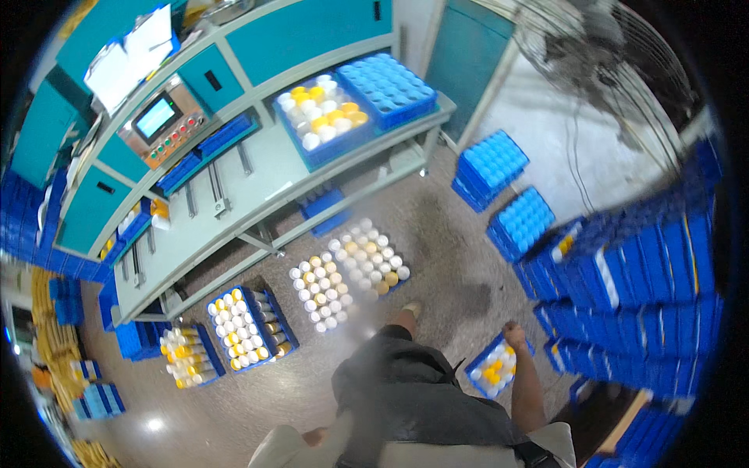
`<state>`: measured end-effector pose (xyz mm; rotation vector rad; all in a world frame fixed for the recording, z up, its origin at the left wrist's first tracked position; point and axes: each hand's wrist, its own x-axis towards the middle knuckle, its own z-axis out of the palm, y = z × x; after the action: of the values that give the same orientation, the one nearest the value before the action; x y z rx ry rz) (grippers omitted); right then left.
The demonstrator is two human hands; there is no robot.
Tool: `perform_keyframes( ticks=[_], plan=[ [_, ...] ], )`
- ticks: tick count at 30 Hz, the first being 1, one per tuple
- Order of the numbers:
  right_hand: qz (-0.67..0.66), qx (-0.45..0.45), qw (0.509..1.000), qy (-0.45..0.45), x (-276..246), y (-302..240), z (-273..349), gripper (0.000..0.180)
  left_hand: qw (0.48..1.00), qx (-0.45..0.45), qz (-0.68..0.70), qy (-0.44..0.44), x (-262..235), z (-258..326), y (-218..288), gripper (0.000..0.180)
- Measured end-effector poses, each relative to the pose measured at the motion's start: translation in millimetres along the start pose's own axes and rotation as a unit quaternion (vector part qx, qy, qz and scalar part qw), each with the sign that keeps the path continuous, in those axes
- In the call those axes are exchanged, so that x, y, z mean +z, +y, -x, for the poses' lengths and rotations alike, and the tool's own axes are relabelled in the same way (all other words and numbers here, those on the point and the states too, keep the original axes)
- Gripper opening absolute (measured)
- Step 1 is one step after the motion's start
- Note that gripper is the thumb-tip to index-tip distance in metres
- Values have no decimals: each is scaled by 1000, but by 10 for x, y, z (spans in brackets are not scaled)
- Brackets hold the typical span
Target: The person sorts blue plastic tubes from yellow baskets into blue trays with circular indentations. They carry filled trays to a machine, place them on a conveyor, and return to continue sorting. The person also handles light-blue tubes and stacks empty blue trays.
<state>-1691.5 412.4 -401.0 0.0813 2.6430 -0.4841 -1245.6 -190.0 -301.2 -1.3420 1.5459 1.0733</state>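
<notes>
Down at the person's right side, the right hand is closed on the rim of a small blue crate filled with white and yellow capped bottles, held just above the floor; the left hand is hidden, so its state cannot be told; ahead on the floor lie four more crates of bottles; on the grey counter sit a half-filled blue crate and an empty one; stacked blue crates stand to the right.

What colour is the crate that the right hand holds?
Blue; the crate in the right hand holds white and yellow caps. Head view.
</notes>
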Motion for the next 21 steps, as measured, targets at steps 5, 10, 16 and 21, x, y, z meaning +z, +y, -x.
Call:
perform_keyframes(
  ticks=[5,10,16,21],
  plan=[
    [-352,-58,934,-4,-896,-1102,-2029,35,999,19,20,-30,638,-442,1672,20],
    [-71,-271,959,-47,-1732,-2280,-3097,33,971,180,-155,-14,296,-895,3426,21],
    [-130,-329,934,49,-2804,-4113,-4550,27,862,314,-280,283,-959,-1348,5759,29],
    [-154,-395,899,114,-3107,-5296,-5999,20,822,363,-48,436,-1290,-1406,7585,52]
  ],
)
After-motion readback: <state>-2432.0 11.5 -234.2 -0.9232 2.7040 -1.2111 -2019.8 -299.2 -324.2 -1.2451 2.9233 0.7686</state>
